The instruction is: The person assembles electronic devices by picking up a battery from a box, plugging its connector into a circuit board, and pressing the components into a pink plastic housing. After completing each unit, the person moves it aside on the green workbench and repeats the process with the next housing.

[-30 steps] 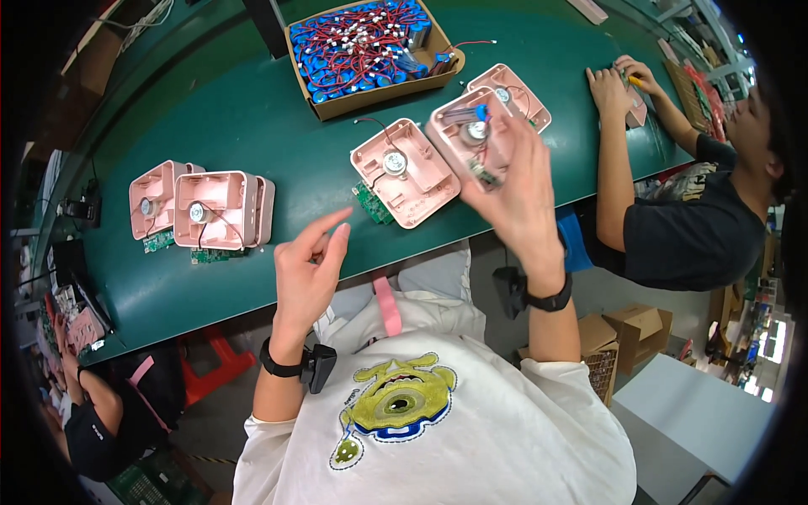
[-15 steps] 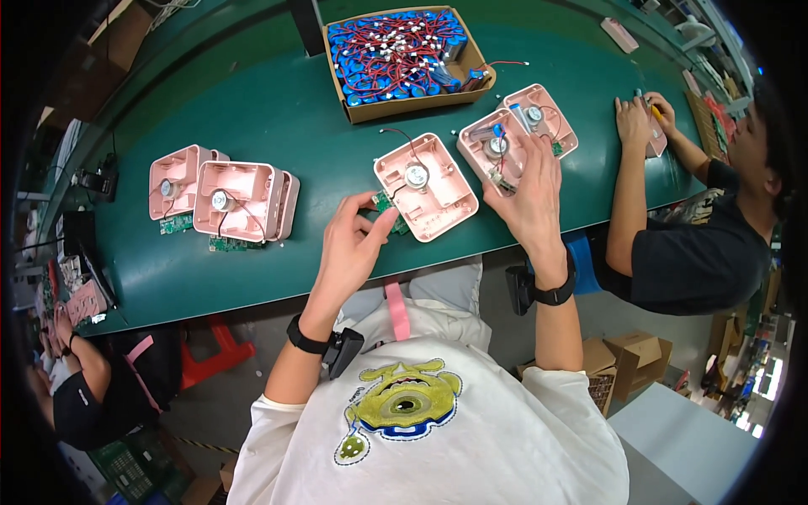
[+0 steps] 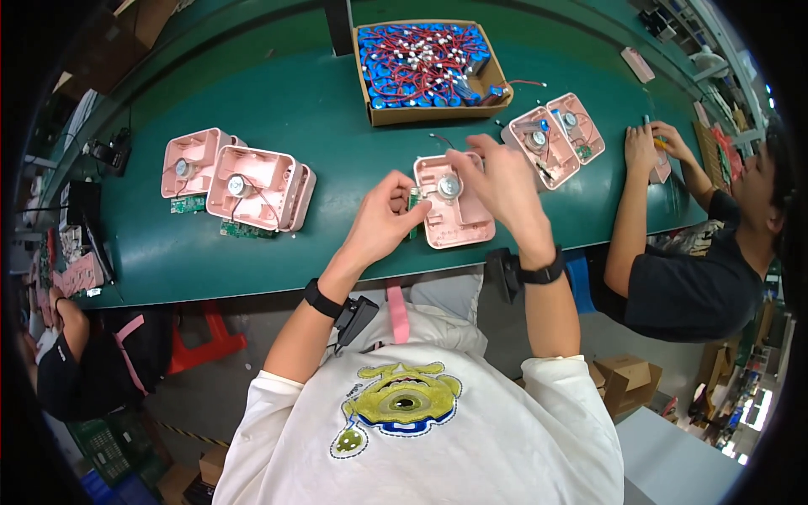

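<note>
A pale pink plastic housing (image 3: 459,231) with a round silver speaker (image 3: 449,186) lies open-side up on the green table in front of me. My left hand (image 3: 383,220) is closed in a pinch on a small green circuit board (image 3: 413,200) at the housing's left wall. Over the housing's far right corner is my right hand (image 3: 512,192), its fingers bent; blur and the hand itself hide whether the fingertips grip anything. Just beyond the far wall, a dark wire with a small connector (image 3: 439,137) sticks out.
Two pink housings (image 3: 543,151) with blue cells inside stand to the right. Stacked housings with circuit boards (image 3: 261,189) are at left. A cardboard box (image 3: 438,114) of blue wired batteries sits at the back. A co-worker (image 3: 699,278) works at the right; another person sits far left.
My right hand has left the right-hand housing and come over the middle one. That middle housing has turned straighter. The whole scene has shifted a little in view.
</note>
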### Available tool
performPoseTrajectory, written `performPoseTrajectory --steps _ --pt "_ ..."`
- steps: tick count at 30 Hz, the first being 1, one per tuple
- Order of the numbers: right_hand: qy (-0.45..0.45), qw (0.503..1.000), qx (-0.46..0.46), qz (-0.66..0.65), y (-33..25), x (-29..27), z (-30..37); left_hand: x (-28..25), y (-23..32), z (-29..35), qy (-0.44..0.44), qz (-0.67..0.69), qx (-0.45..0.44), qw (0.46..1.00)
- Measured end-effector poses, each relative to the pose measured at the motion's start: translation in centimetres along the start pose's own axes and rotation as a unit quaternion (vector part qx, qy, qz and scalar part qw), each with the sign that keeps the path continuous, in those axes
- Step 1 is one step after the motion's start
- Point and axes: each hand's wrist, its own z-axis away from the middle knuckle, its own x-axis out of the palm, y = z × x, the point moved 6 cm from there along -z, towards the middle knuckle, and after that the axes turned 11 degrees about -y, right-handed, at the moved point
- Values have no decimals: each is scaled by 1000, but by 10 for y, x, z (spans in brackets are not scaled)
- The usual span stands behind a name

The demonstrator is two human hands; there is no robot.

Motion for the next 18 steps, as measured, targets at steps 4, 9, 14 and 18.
performPoseTrajectory --steps 4,9,14,18 --pt "-90 983 3 -159 4 25 -26 1 -11 -8 -61 -44 24 997" --pt "-72 885 -33 -458 -11 3 -8 0 -10 -7 -63 -43 28 997" --pt "-76 861 -88 -495 -22 -11 16 -4 -6 -6 -53 -6 14 998" --pt "-92 855 -76 -504 -20 -14 23 -5 -9 -10 -46 -9 18 999"
